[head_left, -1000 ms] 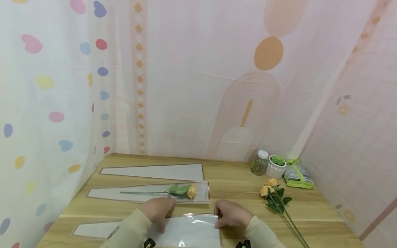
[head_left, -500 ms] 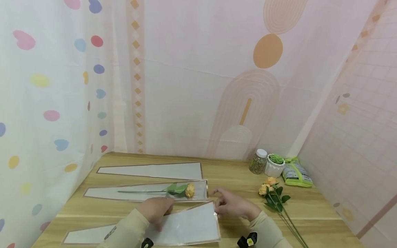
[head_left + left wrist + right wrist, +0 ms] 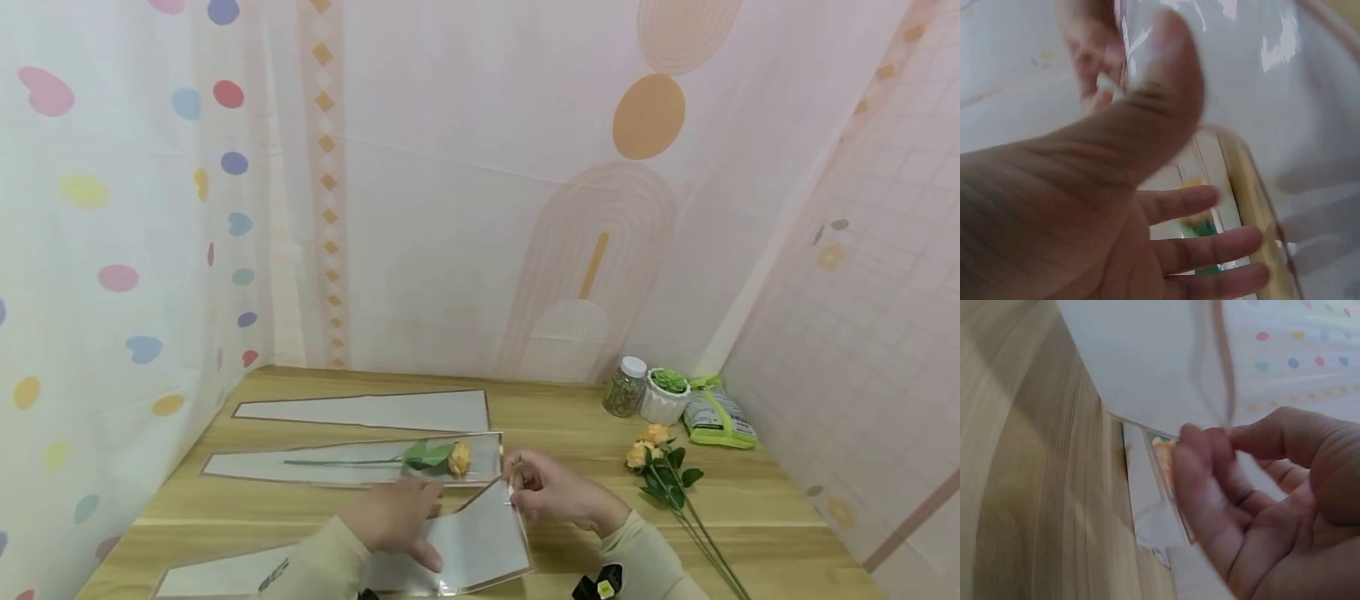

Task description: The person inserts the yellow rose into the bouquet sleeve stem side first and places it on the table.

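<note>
The nearest clear-fronted flower sleeve (image 3: 483, 529), white with a brown edge, lies along the front of the table with its wide end lifted. My right hand (image 3: 558, 492) pinches its upper right corner between thumb and fingers, which the right wrist view shows close up. My left hand (image 3: 397, 517) is over the sleeve's middle, fingers spread and fairly straight; contact with the film is unclear. In the left wrist view its thumb crosses the shiny film (image 3: 1241, 75). Behind it, a second sleeve (image 3: 243, 465) holds a single orange rose (image 3: 459, 458) with green leaves.
A third sleeve (image 3: 420, 408) lies flat farther back. At right are loose orange roses (image 3: 645, 454) on long stems, a lidded jar (image 3: 625, 392), a potted succulent (image 3: 666, 396) and a green-grey packet (image 3: 718, 417). Patterned curtains (image 3: 450, 208) border the table.
My right hand has raised the sleeve's corner up and slightly left. My left hand has shifted right over the sleeve, its fingers now spread. The head view has shifted slightly.
</note>
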`<state>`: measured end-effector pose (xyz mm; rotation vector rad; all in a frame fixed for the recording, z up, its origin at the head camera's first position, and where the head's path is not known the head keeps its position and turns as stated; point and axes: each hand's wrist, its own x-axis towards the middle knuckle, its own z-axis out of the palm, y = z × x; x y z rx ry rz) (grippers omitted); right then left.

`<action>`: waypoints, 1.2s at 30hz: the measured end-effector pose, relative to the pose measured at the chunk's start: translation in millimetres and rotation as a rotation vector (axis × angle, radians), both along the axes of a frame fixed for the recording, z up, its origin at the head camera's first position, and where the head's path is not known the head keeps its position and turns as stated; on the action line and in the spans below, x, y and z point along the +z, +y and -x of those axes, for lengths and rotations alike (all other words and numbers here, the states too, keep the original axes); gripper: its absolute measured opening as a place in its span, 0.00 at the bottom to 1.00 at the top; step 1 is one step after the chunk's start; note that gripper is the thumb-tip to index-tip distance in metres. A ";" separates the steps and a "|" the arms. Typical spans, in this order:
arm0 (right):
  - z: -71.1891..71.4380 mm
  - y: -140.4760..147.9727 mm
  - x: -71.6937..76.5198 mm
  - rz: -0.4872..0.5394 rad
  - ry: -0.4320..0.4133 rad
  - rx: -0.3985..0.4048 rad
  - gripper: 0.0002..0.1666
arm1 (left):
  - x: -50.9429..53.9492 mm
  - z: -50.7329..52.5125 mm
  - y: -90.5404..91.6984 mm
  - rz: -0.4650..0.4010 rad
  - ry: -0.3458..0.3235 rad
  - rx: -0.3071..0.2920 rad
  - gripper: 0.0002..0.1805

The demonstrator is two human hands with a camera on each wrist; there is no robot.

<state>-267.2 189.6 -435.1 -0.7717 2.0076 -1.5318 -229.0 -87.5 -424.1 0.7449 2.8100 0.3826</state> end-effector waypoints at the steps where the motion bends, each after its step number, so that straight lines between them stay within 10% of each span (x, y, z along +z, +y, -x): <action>1: -0.7 -0.8 0.6 0.018 0.004 0.004 0.14 | -0.7 -2.2 3.5 0.010 0.037 -0.020 0.53; 6: -7.0 -7.5 5.9 0.097 0.017 -0.013 0.15 | -0.7 -10.0 19.0 -0.011 0.165 -0.105 0.75; 17: -22.1 -24.7 11.8 0.259 0.044 -0.162 0.05 | -9.1 -9.9 40.7 -0.368 0.154 -0.152 0.90; 26: -31.3 -29.3 24.1 0.223 0.210 -0.268 0.14 | -6.9 -11.0 47.3 -0.454 0.212 -0.011 0.73; 36: -36.6 -29.3 32.6 0.124 0.333 -0.138 0.42 | -5.0 -9.2 43.3 -0.386 0.431 0.006 0.73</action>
